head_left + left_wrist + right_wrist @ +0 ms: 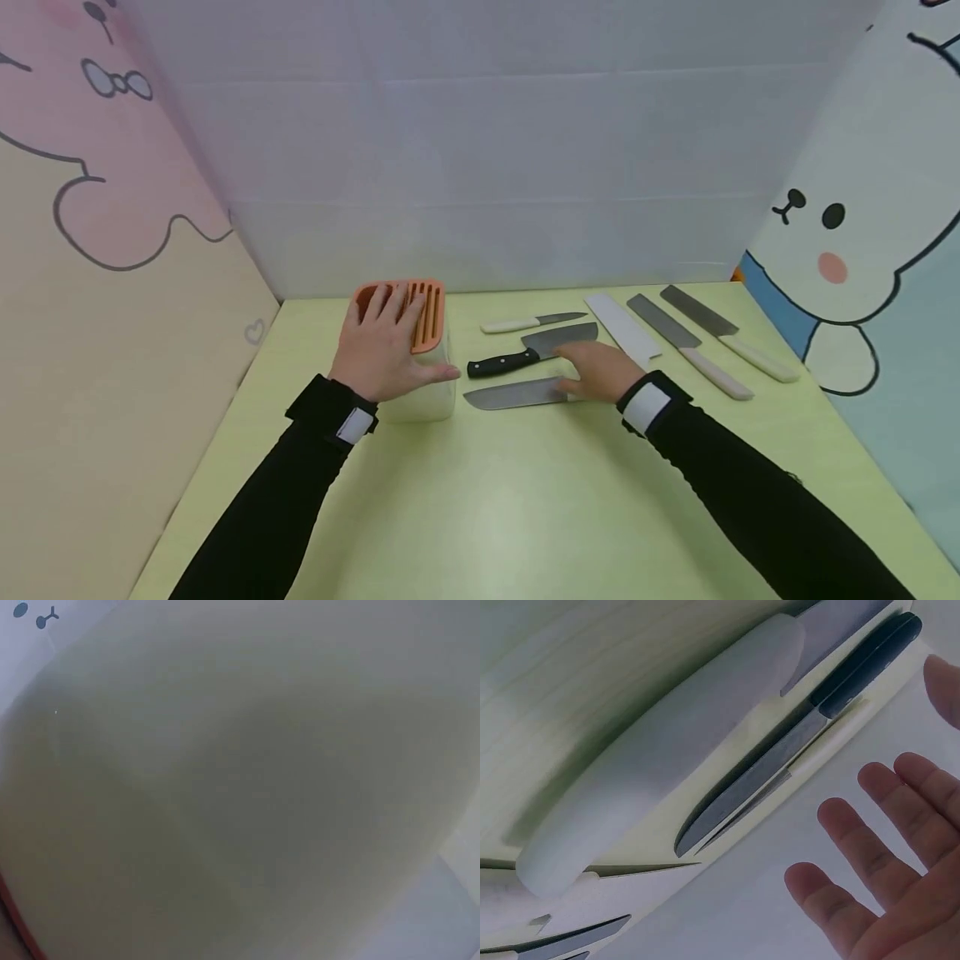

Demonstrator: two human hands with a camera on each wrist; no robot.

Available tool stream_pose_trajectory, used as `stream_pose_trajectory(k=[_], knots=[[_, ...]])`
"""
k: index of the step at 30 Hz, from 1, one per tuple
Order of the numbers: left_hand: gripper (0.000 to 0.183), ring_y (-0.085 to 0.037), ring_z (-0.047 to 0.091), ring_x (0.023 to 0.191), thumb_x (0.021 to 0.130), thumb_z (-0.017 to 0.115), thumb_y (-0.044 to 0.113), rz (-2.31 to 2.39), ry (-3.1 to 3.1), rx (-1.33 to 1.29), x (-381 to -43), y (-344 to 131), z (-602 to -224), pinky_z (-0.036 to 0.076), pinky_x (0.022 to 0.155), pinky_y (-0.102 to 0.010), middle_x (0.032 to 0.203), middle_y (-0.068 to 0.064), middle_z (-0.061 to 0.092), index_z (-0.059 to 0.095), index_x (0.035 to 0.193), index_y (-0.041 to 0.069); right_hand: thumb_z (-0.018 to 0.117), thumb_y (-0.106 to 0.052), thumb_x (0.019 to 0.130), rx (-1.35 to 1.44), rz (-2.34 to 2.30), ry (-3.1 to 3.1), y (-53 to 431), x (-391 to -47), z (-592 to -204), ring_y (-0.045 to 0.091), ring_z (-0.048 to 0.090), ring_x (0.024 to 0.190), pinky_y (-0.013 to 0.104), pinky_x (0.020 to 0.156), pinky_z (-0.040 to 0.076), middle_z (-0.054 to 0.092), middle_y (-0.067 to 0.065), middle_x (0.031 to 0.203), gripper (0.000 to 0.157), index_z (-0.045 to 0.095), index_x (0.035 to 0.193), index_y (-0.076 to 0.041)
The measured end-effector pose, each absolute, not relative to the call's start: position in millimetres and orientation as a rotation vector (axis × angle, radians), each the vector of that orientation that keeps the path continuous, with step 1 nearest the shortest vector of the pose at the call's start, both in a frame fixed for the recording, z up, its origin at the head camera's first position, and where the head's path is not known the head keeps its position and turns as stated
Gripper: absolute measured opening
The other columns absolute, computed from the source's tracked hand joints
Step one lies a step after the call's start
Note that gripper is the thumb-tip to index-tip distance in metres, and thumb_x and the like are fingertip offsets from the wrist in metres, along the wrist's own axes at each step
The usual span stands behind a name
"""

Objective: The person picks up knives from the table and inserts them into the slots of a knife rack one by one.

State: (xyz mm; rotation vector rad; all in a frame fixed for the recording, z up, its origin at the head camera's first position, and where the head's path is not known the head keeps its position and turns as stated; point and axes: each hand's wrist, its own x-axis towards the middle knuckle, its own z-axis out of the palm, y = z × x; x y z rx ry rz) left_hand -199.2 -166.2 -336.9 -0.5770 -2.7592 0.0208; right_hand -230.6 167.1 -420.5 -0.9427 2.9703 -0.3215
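My left hand [378, 350] rests spread over the knife block [420, 400], a pale box with an orange slotted top [429, 321]. That block's wall [300, 825] fills most of the left wrist view, blurred. My right hand [600, 371] is over the handle end of the front knife [517, 394]. In the right wrist view, its fingers [877, 862] are extended and apart from that knife's white handle [660, 757]. Behind the front knife lies a cleaver-like knife with a black handle [502, 363]. Farther back is a small white-handled knife [510, 326].
To the right lie a white, blade-shaped flat piece [621, 323] and two broad knives with white handles, one nearer [712, 371] and one at the far right [761, 358]. A pale wall [487, 167] stands behind the yellow-green table [487, 500], with printed side panels.
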Motion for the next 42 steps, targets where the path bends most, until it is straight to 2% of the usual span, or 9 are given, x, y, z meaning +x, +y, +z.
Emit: stream_pose_trajectory(k=[5,13,20,32,42], knots=[[0.115,-0.032,0.024,0.137,0.061,0.035,0.091,0.088,-2.782,-0.553,-200.2,-165.0,-342.5,0.019,0.106,-0.062,0.149,-0.014,0.031,0.028,0.147,0.014,0.069,-0.032,0.082,-0.899,-0.282,2.951,155.5,-248.3,-426.3,0.031,0.056,0.109,0.045,0.093,0.047,0.062,0.014,0.120,0.052,0.058,0.123,-0.003],[0.114,-0.030,0.024,0.137,0.063,0.041,0.088,0.011,-2.768,-0.571,-203.6,-165.2,-348.7,0.028,0.105,-0.058,0.149,-0.016,0.030,0.027,0.147,0.012,0.068,-0.034,0.082,-0.936,-0.242,2.958,134.2,-268.4,-435.4,0.029,0.058,0.106,0.043,0.090,0.049,0.062,0.011,0.119,0.052,0.057,0.125,-0.006],[0.114,-0.030,0.024,0.136,0.064,0.039,0.089,0.026,-2.752,-0.571,-205.4,-165.4,-352.6,0.030,0.104,-0.058,0.149,-0.017,0.029,0.027,0.147,0.012,0.071,-0.031,0.080,-0.999,-0.181,2.937,118.2,-278.8,-445.9,0.027,0.061,0.099,0.041,0.085,0.051,0.065,0.010,0.112,0.048,0.060,0.119,-0.005],[0.114,-0.030,0.025,0.136,0.063,0.039,0.089,0.023,-2.747,-0.565,-206.3,-165.0,-352.8,0.030,0.104,-0.058,0.149,-0.016,0.030,0.028,0.146,0.012,0.072,-0.022,0.080,-1.026,-0.131,2.936,110.1,-285.8,-458.6,0.027,0.058,0.104,0.040,0.088,0.050,0.065,0.008,0.113,0.042,0.061,0.118,-0.009],[0.114,-0.030,0.027,0.136,0.063,0.040,0.089,0.036,-2.711,-0.564,-206.0,-164.2,-353.9,0.032,0.103,-0.057,0.148,-0.017,0.032,0.030,0.145,0.011,0.067,-0.010,0.082,-1.106,-0.039,2.972,106.6,-290.3,-469.9,0.025,0.061,0.096,0.039,0.081,0.053,0.067,0.007,0.101,0.030,0.064,0.112,-0.010]])
